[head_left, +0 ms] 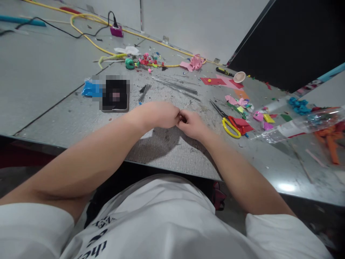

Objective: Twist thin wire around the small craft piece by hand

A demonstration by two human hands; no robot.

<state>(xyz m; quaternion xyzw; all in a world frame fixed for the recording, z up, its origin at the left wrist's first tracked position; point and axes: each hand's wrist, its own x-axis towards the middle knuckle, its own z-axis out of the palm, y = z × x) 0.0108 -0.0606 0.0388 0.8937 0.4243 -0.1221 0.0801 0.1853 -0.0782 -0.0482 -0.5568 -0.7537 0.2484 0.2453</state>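
Left hand (159,114) and right hand (192,124) meet at centre frame, low over the grey desk (67,115), knuckles touching. Fingers of both curl inward and press together around something small and dark at the meeting point; what it is cannot be told. Just right of the right hand: yellow-handled scissors (229,124), blades pointing to upper left, lying against red paper (242,125). Further right, a clear plastic bottle (299,126) on its side, with coloured paper scraps (242,104) near it. Above the hands, a bundle of thin metal wires (176,86). Left of centre, a dark phone (115,95) beside a blue packet (90,89). Upper left: yellow cable (88,37) and a magenta plug block (116,31).
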